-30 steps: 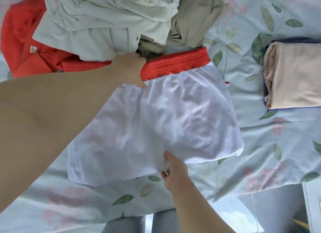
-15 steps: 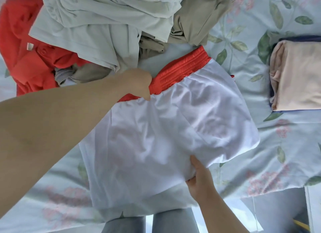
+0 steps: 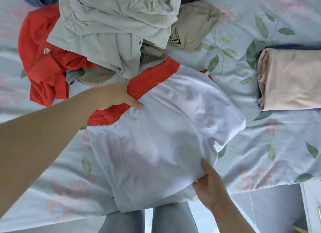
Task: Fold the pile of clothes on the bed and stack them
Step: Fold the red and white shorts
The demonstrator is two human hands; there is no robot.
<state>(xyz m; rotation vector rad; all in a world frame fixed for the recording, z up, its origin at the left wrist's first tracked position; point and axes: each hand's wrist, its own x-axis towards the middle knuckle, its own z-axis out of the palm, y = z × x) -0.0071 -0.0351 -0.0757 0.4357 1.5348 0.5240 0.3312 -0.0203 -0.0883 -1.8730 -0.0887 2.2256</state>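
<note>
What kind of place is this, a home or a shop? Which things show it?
Probably a bedroom at home: a floral bed sheet, a loose pile of clothes on it, a folded stack beside it, and a person's left hand and right hand holding white shorts.

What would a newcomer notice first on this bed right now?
The white fabric shorts with a red elastic waistband lie spread mid-bed, the left grip holding the waistband and the right grip pinching the near edge. Behind them a jumbled pile is topped by a pale green crumpled garment, with a red crumpled garment at its left. A folded peach garment sits at the right.
</note>
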